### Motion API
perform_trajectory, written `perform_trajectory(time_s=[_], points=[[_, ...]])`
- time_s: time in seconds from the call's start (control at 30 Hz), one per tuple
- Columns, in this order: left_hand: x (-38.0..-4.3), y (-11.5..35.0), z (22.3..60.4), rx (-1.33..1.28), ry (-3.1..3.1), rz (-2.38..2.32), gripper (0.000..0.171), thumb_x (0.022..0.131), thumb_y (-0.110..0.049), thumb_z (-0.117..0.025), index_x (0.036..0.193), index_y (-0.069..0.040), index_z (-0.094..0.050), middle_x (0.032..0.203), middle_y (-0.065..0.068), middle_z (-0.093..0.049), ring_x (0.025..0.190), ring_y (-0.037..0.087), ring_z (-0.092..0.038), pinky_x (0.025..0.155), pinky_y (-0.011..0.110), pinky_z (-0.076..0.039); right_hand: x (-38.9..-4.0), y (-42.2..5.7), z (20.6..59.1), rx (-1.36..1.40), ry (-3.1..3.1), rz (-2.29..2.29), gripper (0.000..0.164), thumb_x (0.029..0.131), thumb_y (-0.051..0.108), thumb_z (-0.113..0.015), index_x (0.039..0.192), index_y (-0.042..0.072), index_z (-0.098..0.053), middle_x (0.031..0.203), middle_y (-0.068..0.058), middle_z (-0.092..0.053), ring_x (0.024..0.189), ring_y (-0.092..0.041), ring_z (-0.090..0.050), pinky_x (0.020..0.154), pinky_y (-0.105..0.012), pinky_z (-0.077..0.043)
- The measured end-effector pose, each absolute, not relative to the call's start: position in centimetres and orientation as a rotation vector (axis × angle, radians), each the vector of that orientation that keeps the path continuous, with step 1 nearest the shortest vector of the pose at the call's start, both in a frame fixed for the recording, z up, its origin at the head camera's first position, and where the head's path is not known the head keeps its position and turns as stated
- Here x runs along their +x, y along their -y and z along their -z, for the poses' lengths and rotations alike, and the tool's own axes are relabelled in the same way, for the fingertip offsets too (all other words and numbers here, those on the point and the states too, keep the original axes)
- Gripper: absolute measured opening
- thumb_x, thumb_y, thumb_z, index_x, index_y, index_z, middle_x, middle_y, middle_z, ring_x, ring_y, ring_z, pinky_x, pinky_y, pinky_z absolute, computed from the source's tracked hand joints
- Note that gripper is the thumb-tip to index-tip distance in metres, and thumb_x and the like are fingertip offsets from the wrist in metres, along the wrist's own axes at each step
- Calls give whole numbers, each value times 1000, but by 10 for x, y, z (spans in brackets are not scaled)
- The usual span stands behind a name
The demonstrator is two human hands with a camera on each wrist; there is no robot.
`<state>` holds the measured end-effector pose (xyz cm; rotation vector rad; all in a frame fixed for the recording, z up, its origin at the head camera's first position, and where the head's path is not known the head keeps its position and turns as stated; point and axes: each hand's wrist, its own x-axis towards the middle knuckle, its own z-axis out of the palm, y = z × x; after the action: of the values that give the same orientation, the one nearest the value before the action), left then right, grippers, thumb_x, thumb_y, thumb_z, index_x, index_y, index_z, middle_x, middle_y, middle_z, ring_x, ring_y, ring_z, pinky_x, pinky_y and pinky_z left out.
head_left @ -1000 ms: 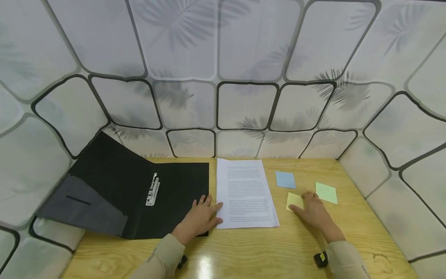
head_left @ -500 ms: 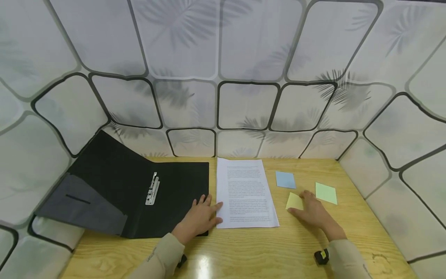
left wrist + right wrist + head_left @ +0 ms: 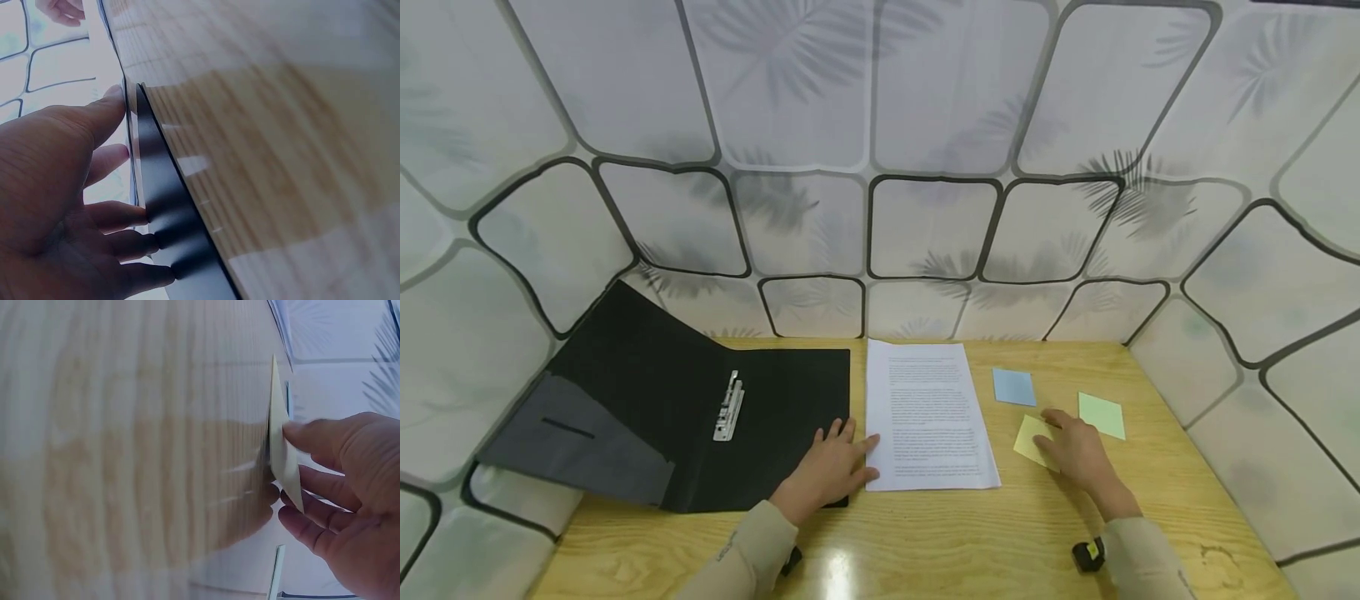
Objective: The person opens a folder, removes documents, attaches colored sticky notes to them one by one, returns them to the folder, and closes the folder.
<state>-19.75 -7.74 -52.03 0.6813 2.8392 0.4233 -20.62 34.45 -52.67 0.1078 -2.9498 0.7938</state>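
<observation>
Beside a stack of printed paper [image 3: 932, 417], my right hand [image 3: 1081, 454] pinches a yellow sticky note [image 3: 1028, 438]. In the right wrist view the thumb lies on the note's upper face, fingers reach its far edge, and the note [image 3: 285, 447] tilts off the table. My left hand [image 3: 827, 468] rests with fingers spread across the right cover of an open black folder [image 3: 782, 392] and the paper's left edge. Fingertips of this left hand [image 3: 56, 187] touch the folder in the left wrist view. A metal clip [image 3: 727, 408] is fixed inside the folder.
A blue sticky note [image 3: 1014, 387] lies right of the paper, and a green sticky note [image 3: 1102, 415] sits just beyond my right hand. The folder's left cover [image 3: 625, 392] leans up against the patterned wall [image 3: 490, 392]. Wooden table [image 3: 940, 542] extends in front.
My right thumb has moved from the yellow note's near edge onto its top, and the note has shifted slightly toward me. The left hand, folder and paper have stayed put.
</observation>
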Motion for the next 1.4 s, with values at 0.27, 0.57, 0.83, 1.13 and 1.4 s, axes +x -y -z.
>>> perform_trajectory(time_s=[0.27,0.57,0.83,1.13,1.4], points=[[-198,76,522,694,-2851,-409,61,102,-49,-66,155,-21,-56,163,31,-39,152,53,-37,117,70,-39,-207,-346,530,76,2857,-926,33,100,1,-63,132,-8,-66,118,-29,-74,109,-48,-71,87,-52,-62],[-197,77,519,682,-2837,-399,61,103,-50,-63,156,-21,-55,164,31,-38,152,52,-37,117,70,-39,-210,-341,524,72,2694,-1144,24,101,1,-67,124,-4,-73,114,-23,-77,96,-15,-73,75,-13,-54],[-202,82,519,709,-2852,-473,53,107,-43,-60,152,-15,-59,161,32,-43,149,52,-43,116,68,-41,-217,-309,511,67,2622,-1521,27,103,5,-67,127,-6,-71,123,-26,-74,99,4,-67,83,-12,-55],[-198,74,517,799,-2860,-455,47,105,-33,-67,144,-7,-64,152,24,-57,143,43,-53,116,62,-45,-225,-272,492,183,2552,-1617,27,102,5,-69,125,-7,-71,121,-27,-74,99,-2,-70,82,-13,-56],[-196,66,520,929,-2911,-354,40,103,-31,-70,137,-10,-70,142,13,-69,134,31,-64,111,59,-50,-229,-246,490,264,2503,-1705,24,100,1,-69,123,-9,-72,118,-28,-74,97,-3,-70,82,-14,-56]])
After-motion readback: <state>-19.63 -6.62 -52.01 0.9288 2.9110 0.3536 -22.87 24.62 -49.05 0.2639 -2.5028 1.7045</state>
